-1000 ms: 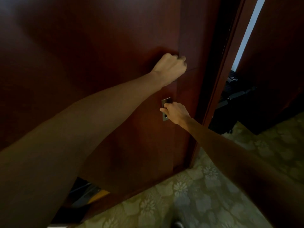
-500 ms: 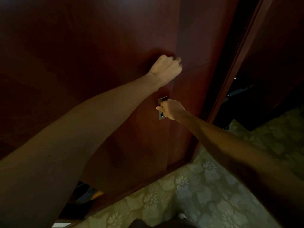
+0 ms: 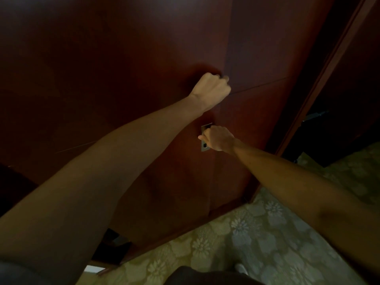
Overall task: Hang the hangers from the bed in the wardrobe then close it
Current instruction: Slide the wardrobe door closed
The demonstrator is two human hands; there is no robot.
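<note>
The dark red-brown wardrobe door fills most of the view. My left hand is stretched up to the vertical seam at the door's right edge, with its fingers curled at that edge. Lower down, my right hand pinches the small handle on the metal plate set into the door. The neighbouring door panel lies right of the seam. No hangers are visible and the wardrobe's inside is hidden.
A wooden door frame runs diagonally at the right, with a dark opening and dark objects behind it. A pale floral carpet covers the floor. A dark gap shows under the door at the lower left.
The bright strip of light at the upper right has gone from view and the frame has shifted right. Both hands keep their holds on the door.
</note>
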